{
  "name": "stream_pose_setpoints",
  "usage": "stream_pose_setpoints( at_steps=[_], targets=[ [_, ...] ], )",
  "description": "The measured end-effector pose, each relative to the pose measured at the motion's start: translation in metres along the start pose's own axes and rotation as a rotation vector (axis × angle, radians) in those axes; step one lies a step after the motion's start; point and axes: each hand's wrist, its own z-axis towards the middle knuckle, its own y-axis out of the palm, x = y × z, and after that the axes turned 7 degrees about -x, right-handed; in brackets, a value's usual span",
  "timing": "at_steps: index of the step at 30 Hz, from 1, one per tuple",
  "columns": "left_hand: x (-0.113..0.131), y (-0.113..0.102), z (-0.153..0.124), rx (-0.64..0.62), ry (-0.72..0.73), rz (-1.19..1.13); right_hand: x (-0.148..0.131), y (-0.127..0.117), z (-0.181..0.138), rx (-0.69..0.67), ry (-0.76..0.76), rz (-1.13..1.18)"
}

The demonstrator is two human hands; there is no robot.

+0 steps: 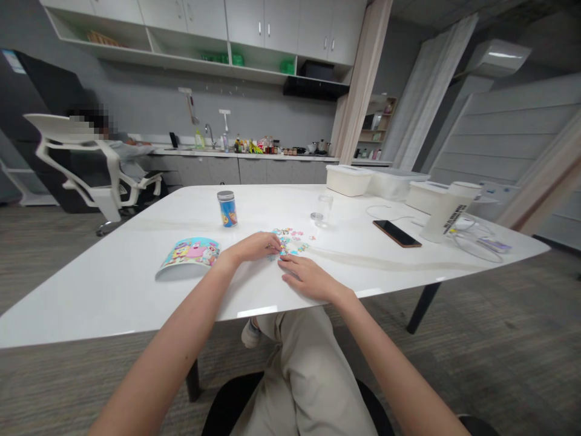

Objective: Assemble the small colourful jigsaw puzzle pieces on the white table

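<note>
Small colourful jigsaw puzzle pieces (297, 247) lie in a loose heap on the white table (385, 275). My left hand (258, 246) is at the near left of the heap, its fingers bent and closed on a puzzle piece that they mostly hide. Close beside it, my right hand (311, 278) rests on the table with fingers apart, the fingertips touching the near edge of the pieces. Left of my left forearm lies a curved picture sheet (190, 253) with cartoon figures. A blue cartoon-printed can (227, 209) with a metal lid stands beyond my left hand.
Behind the pieces stand a clear jar (325, 209) and a round metal lid (316, 216). To the right are a phone (396, 233), a white bottle (449, 213), cables and lidded storage boxes (348, 181). A person (129, 154) sits in a white chair (106, 175) at the far left.
</note>
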Motion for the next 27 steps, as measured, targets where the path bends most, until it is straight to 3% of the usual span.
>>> stream_pose_setpoints(
  at_steps=[5,12,16,21,27],
  targets=[
    [-0.012,0.000,-0.004,0.012,-0.067,0.046,-0.012,0.002,-0.011,-0.010,0.064,0.019],
    [-0.031,-0.001,-0.015,0.083,-0.250,0.122,-0.005,0.003,-0.010,0.178,0.214,0.098],
    [-0.011,0.002,-0.008,0.138,-0.180,0.054,0.003,0.004,-0.011,0.273,0.227,0.198],
    [0.014,0.009,0.007,0.065,0.022,-0.082,0.018,0.009,-0.010,0.429,0.294,0.230],
    [0.000,0.005,0.001,0.076,-0.099,-0.011,0.024,0.015,-0.008,0.528,0.599,0.354]
  ],
)
